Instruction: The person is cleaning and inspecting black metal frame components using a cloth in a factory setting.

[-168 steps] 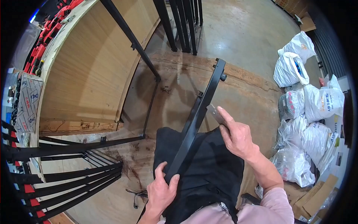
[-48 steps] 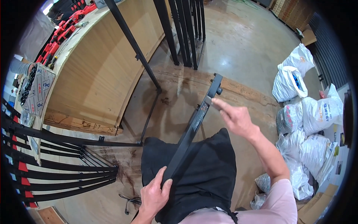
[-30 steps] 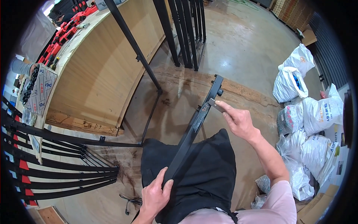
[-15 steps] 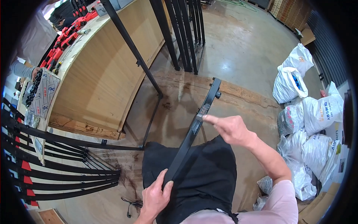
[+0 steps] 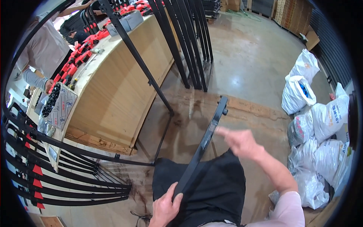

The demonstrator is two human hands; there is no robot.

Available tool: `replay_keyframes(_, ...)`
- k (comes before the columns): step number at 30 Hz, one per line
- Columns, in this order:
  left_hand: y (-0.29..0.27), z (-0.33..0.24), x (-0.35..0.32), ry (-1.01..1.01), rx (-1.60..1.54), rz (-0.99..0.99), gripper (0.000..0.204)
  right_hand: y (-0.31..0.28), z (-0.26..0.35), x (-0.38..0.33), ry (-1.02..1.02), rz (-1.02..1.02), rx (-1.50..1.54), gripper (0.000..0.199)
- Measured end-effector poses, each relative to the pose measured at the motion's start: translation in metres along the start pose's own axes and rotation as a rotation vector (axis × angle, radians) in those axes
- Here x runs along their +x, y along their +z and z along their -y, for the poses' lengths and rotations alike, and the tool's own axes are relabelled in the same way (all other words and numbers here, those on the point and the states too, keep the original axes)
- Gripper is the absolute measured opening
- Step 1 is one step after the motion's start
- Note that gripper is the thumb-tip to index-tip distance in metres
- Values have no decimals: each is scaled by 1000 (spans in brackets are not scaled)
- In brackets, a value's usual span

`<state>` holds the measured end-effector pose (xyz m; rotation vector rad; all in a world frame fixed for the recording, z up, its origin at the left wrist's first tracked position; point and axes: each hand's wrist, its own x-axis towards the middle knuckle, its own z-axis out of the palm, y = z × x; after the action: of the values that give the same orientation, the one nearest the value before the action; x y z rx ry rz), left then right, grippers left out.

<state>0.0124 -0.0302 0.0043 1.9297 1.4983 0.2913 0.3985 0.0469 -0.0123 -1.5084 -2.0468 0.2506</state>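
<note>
A long black metal bar slants from my lap toward the upper right. My left hand is closed round its near end. On its upper face is a printed label, and a small black knob sticks out sideways near the far end. My right hand is beside the label, one finger reaching to the bar at the label's upper end. Motion smears its fingers, and whether they hold anything is hidden. Black cloth covers my lap under the bar.
A black metal frame stands ahead left against a wooden workbench bearing red parts. More black frames are stacked left; upright ones stand beyond. White sacks pile up at right. Another person is behind the bench.
The whole view has shifted, so things sit lower and slightly further right. My right hand has become blurred beside the label; my left hand keeps its grip on the bar.
</note>
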Motion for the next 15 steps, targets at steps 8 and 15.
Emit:
replay_keyframes(8, -3, -8, 4, -40, 20, 63, 52, -7, -3, -6, 26, -104, 9, 53)
replay_keyframes(15, 1, -11, 1, -37, -11, 48, 51, -2, -16, -9, 23, -204, -28, 57)
